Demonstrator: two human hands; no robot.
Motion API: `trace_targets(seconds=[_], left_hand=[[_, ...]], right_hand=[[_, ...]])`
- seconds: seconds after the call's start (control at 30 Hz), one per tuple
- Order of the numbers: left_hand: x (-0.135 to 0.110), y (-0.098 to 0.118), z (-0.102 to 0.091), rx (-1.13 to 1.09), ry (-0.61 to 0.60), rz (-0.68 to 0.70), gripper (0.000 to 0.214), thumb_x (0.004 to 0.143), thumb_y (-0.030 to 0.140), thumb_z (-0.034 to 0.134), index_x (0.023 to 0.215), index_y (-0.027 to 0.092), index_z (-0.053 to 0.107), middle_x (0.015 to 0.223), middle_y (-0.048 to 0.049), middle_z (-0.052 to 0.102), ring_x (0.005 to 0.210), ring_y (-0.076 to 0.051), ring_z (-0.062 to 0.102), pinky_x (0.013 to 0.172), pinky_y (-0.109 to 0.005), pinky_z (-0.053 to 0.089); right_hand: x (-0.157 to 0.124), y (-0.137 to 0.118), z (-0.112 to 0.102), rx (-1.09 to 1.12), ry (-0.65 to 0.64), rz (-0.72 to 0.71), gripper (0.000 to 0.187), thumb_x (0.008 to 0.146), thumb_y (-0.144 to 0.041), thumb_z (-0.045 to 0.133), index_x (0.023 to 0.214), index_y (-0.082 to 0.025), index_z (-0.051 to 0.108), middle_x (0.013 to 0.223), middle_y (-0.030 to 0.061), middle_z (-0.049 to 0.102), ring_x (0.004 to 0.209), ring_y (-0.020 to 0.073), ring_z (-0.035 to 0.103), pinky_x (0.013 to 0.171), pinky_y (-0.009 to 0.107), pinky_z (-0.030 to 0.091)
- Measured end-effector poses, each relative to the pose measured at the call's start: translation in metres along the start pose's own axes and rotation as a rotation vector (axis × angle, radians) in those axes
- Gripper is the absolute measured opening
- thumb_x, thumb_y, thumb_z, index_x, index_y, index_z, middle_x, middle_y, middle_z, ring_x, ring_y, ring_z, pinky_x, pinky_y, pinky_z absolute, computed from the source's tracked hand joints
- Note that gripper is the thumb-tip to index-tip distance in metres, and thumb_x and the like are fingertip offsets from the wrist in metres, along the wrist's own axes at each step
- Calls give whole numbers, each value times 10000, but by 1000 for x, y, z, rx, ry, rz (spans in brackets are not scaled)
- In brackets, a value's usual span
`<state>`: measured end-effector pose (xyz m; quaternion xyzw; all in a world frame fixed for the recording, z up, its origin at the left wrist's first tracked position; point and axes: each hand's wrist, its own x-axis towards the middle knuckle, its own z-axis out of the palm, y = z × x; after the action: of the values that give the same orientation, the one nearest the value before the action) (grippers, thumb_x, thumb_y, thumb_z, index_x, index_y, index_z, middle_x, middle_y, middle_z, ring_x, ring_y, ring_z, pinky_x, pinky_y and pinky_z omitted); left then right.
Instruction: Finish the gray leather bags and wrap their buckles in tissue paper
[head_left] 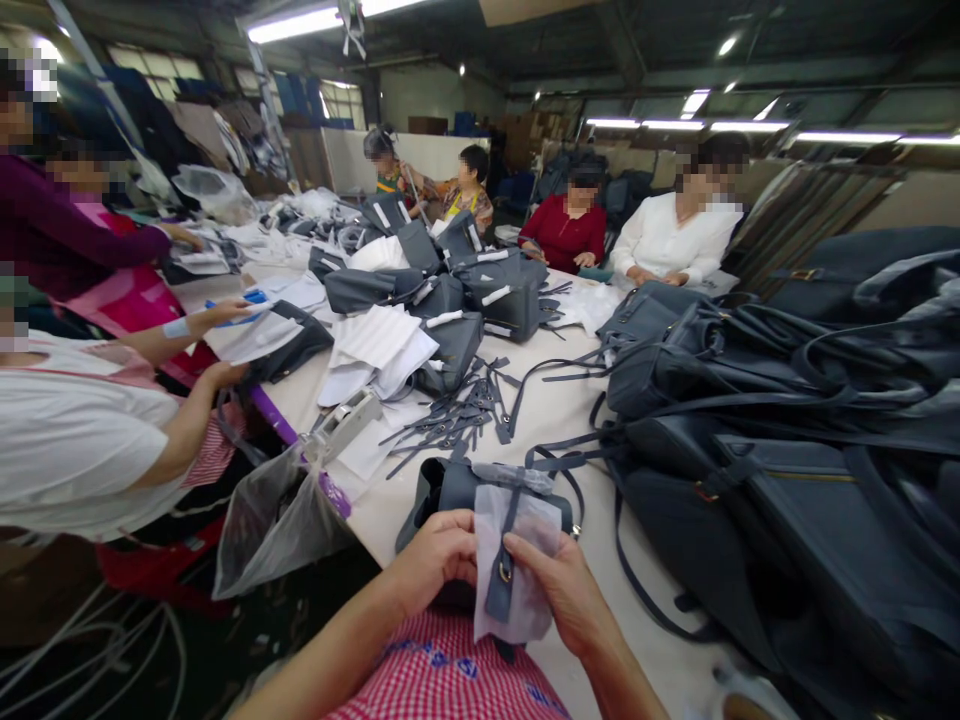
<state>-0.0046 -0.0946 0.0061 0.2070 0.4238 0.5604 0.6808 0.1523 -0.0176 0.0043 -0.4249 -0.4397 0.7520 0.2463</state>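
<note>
A dark grey handbag (pixel 454 488) lies at the table edge in front of me. Over its front is a sheet of thin translucent white wrapping paper (pixel 536 615), with a dark strap (pixel 498 596) carrying a small gold buckle on top of it. My right hand (pixel 564 588) is closed on the paper's right side, its thumb pressing the strap. At the paper's left edge, my left hand (pixel 437 560) has its fingers curled together; their tips are partly hidden, and they seem to pinch the paper. Clear plastic film wraps the bag's handle (pixel 514 477).
Loose dark straps (pixel 457 415) lie beyond the bag. A large pile of dark bags (pixel 795 480) fills the right side; more bags (pixel 495 290) and white paper sheets (pixel 375 345) stand mid-table. A clear plastic bag (pixel 277 520) hangs at the left edge. Several co-workers surround the table.
</note>
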Motion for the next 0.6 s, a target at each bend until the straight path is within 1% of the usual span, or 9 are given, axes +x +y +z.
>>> trace_targets(seconds=[0.07, 0.13, 0.2, 0.27, 0.33, 0.43, 0.5, 0.6], left_hand=[[3, 3, -1, -41, -40, -14, 278, 591, 151, 598, 854, 117, 681, 739, -68, 680, 622, -167, 626, 611, -289, 510], [7, 3, 1, -5, -5, -31, 307, 590, 137, 603, 884, 123, 693, 733, -63, 687, 620, -171, 631, 608, -289, 511], [12, 2, 5, 56, 37, -64, 265, 611, 162, 648, 865, 117, 710, 702, -56, 685, 607, -167, 623, 622, -294, 506], [18, -1, 11, 87, 50, -87, 239, 611, 210, 703, 826, 108, 724, 674, -49, 678, 583, -156, 603, 626, -295, 492], [23, -4, 16, 101, 64, -74, 250, 593, 254, 748, 791, 102, 730, 648, -37, 665, 541, -133, 565, 587, -270, 455], [31, -6, 23, 133, 112, -29, 258, 576, 288, 783, 743, 102, 720, 587, -7, 626, 467, -89, 476, 499, -228, 358], [37, -6, 28, 95, 143, -22, 245, 545, 277, 803, 685, 111, 689, 543, 16, 592, 444, -73, 441, 477, -220, 320], [46, -7, 37, -69, 168, -43, 273, 490, 253, 830, 627, 134, 625, 513, 39, 557, 445, -73, 443, 473, -217, 313]], right_hand=[[-1, -1, -1, 32, 7, 13, 364, 589, -395, 852, 846, -164, 738, 785, 35, 757, 697, 217, 676, 657, 307, 529], [-3, -1, -2, 61, -1, 24, 382, 584, -385, 855, 869, -160, 737, 810, 46, 761, 708, 222, 681, 674, 320, 537], [-4, -1, -3, 74, -30, 22, 379, 605, -377, 845, 897, -162, 737, 841, 54, 765, 737, 226, 687, 701, 329, 541], [-6, 0, -4, 66, -54, 14, 365, 630, -372, 832, 914, -165, 738, 843, 52, 765, 750, 224, 690, 711, 324, 537], [-7, 0, -5, 41, -64, 11, 371, 637, -369, 829, 928, -159, 739, 835, 55, 765, 760, 229, 694, 718, 324, 535], [-8, -1, -7, 21, -59, 11, 409, 639, -370, 831, 971, -154, 730, 837, 60, 765, 780, 250, 704, 738, 345, 540], [-10, 1, -9, 59, -35, 18, 437, 645, -380, 831, 1006, -160, 717, 873, 64, 766, 799, 254, 707, 739, 346, 547], [-18, 7, -13, 192, -16, 56, 479, 622, -361, 857, 1024, -152, 699, 915, 74, 763, 783, 226, 707, 700, 309, 558]])
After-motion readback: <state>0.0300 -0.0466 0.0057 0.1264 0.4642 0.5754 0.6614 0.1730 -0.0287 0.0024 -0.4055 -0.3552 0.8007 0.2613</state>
